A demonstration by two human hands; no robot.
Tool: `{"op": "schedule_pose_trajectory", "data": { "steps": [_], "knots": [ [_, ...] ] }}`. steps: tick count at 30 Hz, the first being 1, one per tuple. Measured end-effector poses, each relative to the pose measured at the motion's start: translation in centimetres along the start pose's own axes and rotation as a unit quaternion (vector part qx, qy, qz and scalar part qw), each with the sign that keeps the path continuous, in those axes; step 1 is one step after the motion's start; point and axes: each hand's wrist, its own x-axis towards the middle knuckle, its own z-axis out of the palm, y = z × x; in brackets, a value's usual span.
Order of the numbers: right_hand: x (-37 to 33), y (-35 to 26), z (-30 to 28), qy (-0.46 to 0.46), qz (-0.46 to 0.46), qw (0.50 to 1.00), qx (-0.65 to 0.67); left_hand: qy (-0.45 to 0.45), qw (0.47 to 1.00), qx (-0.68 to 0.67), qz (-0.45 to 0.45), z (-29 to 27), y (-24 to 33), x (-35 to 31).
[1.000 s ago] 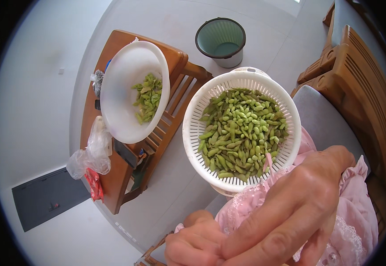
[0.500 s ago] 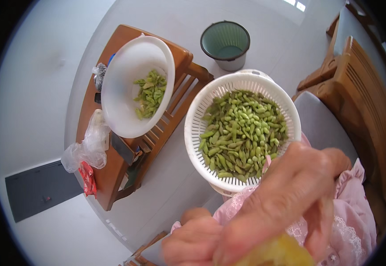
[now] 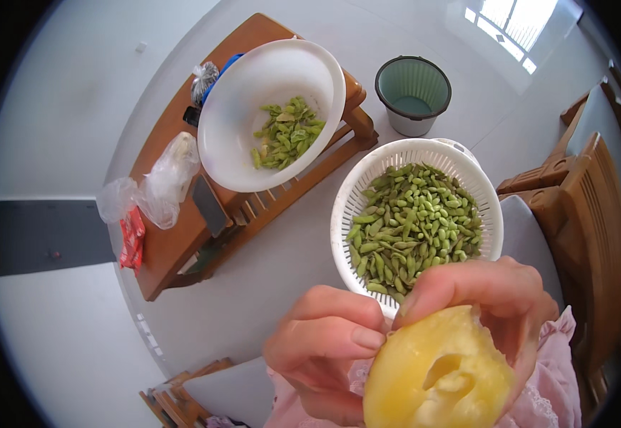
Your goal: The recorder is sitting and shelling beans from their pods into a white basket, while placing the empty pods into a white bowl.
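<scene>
Close in front of me at the bottom is a yellow, rounded piece of food (image 3: 435,357), its skin smooth and a torn hollow in its paler inside. Its exact kind I cannot tell. My right hand (image 3: 499,296) curls over its top and right side. My left hand (image 3: 328,346) pinches its left edge, fingers bent and the thumb partly hidden. Just beyond both hands stands a white slotted basket (image 3: 346,242) with green soybean pods (image 3: 417,221) in it.
A white basin (image 3: 228,118) with some green pods stands on a wooden table (image 3: 160,267) at left, beside clear plastic bags (image 3: 171,178) and a red packet (image 3: 132,239). Behind the basket is a grey-green bucket (image 3: 414,107). Wooden chairs (image 3: 585,207) stand at right.
The view has shifted, so the room appears further left and the basket lower right. Both hands have spread a little apart, and the yellow food has come up into fuller view.
</scene>
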Motion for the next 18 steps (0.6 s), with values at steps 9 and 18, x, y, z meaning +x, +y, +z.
{"op": "schedule_pose_trajectory", "data": {
  "steps": [9, 18],
  "knots": [
    [-2.8, 1.2, 2.4, 0.068, -0.031, 0.987, 0.14, -0.014, 1.0, -0.006, 0.014, 0.0, 0.6, -1.9],
    [4.3, 2.9, -2.9, -0.342, 0.091, 0.921, 0.164, 0.199, 0.971, -0.054, -0.124, 3.9, 2.0, -1.2]
  ]
}}
